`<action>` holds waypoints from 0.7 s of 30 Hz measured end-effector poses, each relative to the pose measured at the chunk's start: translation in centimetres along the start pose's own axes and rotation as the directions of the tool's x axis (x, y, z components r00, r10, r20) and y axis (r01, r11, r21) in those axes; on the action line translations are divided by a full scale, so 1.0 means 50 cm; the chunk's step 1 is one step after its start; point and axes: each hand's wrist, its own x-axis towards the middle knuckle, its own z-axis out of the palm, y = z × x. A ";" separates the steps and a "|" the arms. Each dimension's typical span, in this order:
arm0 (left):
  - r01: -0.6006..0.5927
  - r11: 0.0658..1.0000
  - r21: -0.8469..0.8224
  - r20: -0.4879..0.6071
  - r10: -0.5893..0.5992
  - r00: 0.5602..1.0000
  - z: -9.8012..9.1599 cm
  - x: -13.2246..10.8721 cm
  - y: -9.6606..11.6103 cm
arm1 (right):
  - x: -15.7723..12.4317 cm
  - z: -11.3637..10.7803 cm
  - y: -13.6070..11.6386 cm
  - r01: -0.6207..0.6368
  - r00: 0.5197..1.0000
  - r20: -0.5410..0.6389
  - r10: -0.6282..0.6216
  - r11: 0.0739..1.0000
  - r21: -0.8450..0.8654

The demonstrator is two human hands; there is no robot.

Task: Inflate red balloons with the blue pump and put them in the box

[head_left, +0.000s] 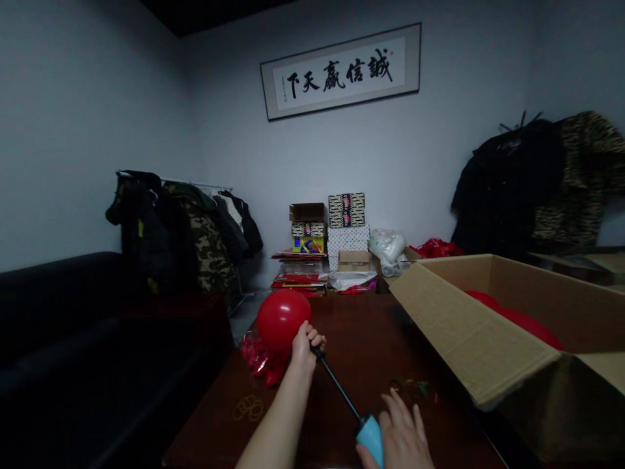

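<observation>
My left hand [306, 344] is closed at the neck of an inflated red balloon [283, 318], where the black end of a balloon pump [370, 438] meets it. The pump slants down to the right, its black rod drawn out from a light blue body. My right hand [401, 433] has that blue body between thumb and palm, with its fingers stretched out. Behind my left forearm lies a clear bag of uninflated red balloons [263, 358]. Yellowish rubber bands [248, 408] lie left of the forearm; more coloured bands [420, 389] lie beyond my right hand.
A large open cardboard box [469, 326] at the right holds red balloons [525, 322]. The brown table [351, 319] extends ahead to stacked boxes [347, 241] by the wall. A dark sofa [63, 326] stands left, near a clothes rack [190, 228].
</observation>
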 end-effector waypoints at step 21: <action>0.037 0.991 0.130 0.097 -0.050 0.994 0.014 -0.027 -0.092 | 0.149 -0.061 -0.090 -0.092 0.985 0.160 0.068 0.985 0.149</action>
